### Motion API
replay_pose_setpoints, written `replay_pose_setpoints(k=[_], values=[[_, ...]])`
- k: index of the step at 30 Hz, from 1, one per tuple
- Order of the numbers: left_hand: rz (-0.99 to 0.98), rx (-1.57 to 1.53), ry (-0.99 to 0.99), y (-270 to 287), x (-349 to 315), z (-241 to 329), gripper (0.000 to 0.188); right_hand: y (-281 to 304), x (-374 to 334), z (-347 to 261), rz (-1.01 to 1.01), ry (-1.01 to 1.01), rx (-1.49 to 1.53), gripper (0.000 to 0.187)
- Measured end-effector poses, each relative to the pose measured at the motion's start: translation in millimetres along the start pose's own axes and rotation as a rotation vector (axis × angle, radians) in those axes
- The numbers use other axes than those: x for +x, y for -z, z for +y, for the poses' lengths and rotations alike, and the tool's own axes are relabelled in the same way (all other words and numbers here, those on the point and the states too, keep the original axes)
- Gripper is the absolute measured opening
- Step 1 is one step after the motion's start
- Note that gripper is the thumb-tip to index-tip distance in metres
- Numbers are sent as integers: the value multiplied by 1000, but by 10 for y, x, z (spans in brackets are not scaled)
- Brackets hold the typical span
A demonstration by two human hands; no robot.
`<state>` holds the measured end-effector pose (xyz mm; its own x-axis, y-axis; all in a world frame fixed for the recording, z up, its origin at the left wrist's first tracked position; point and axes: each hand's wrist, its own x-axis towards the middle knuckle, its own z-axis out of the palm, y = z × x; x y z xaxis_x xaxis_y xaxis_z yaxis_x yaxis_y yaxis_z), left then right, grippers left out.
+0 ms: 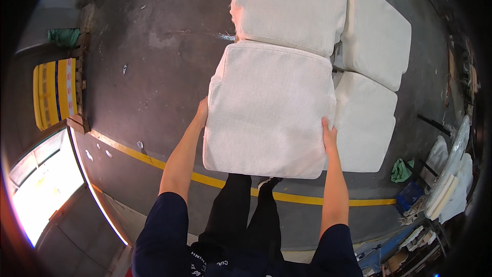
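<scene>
A cream fabric cushion (269,107), square with rounded corners and piped seams, is in front of me between my two hands. At its left edge my left hand (203,112) grips the side, most of its fingers hidden behind the fabric. My right hand (329,136) holds the opposite side, its thumb along the edge and the other fingers out of sight. Beyond it lies a similar far cushion (292,7), touching or nearly touching its back edge. To the right are a far-right cushion (376,36) and a near-right cushion (364,123). What supports them is hidden.
Yellow line (205,178) crosses the grey floor by my feet. Yellow strapped stack (56,94) stands on a wooden pallet at left, near a bright opening (46,184). Along the right side are a green bag (401,170), a blue bin (409,196) and wrapped panels (451,184).
</scene>
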<state>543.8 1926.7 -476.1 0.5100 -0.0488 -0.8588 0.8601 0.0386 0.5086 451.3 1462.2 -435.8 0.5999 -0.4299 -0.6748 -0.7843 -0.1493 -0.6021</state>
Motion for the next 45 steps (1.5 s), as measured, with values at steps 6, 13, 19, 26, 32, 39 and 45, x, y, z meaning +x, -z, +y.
replay_pose_setpoints(k=[6, 13, 19, 26, 32, 39, 45], values=[[71, 48, -44, -100, -48, 187, 55, 67, -157, -38, 11, 43, 67, 91], [526, 1350, -173, 14, 18, 498, 44, 66, -15, -156, 130, 30, -511, 82], [323, 1089, -504, -788, 5, 1039, 51, -78, 439, -889, 255, 471, -589, 85], [185, 1157, -289, -747, 362, 1241, 97, -311, 793, -1403, -35, 112, -818, 102], [50, 1143, -191, -573, 701, 1440, 97, -207, 1106, -1250, 13, 280, -540, 104], [352, 1134, -679, -1009, 960, 1590, 79, -577, 1453, -1630, 107, 495, -474, 91], [319, 788, -619, -90, 274, 1290, 74, -58, 738, -1361, 182, 461, -218, 43]])
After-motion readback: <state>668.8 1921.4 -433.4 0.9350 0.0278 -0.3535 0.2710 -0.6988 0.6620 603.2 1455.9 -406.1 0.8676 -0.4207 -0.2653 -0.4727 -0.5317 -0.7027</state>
